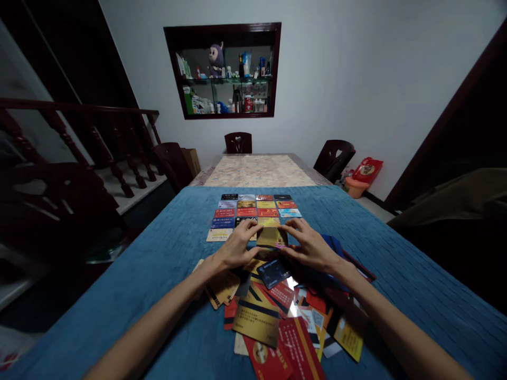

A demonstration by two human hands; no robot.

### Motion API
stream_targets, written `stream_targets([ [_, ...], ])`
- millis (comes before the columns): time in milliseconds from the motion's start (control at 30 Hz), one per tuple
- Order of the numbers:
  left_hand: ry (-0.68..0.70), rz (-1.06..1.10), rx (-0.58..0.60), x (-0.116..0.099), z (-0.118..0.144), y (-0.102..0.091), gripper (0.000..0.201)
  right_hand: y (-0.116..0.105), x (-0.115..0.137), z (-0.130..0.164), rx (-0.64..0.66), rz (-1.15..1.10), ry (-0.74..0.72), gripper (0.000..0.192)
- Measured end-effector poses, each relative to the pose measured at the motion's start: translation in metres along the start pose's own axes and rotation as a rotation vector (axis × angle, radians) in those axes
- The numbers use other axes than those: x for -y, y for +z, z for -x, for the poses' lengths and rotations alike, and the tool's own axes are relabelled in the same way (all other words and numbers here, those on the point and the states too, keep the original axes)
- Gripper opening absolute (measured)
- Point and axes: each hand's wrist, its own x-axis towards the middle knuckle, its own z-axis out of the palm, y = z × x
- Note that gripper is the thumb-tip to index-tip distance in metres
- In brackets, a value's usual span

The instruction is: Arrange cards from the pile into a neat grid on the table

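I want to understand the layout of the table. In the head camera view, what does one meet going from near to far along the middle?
Loose pile of cards → left hand and right hand on a gold card → neat grid of cards → patterned tablecloth → dark chair → wall shelf.

Card grid [253, 214] blocks ahead; loose card pile [277, 311] near; blue cloth [396, 264] sides free

My only view sits on the head, looking forward and down along the table [166, 248], close over the hands at centre frame. The far wall fills the upper frame, a railing at left.
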Motion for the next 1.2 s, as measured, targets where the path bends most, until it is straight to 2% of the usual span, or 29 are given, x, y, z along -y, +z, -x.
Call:
stream_targets([
  [200,-0.056,-0.004,0.018,0.005,-0.019,0.001,0.041,-0.004,-0.027,-0.009,0.067,-0.060,0.045,0.047],
  [333,-0.152,-0.024,0.018,0.009,-0.033,0.012,0.029,0.003,-0.053,-0.015,0.133,-0.142,0.126,0.047],
  [467,-0.225,-0.125,0.093,0.014,-0.040,0.026,0.021,0.012,-0.068,-0.019,0.199,-0.173,0.193,0.047],
  [667,-0.272,-0.221,0.179,0.018,-0.041,0.030,0.020,0.022,-0.072,-0.024,0.280,-0.146,0.246,0.046],
  [1200,-0.254,-0.361,0.280,0.019,-0.037,0.029,0.018,0.038,-0.064,-0.020,0.305,-0.079,0.288,0.034],
])
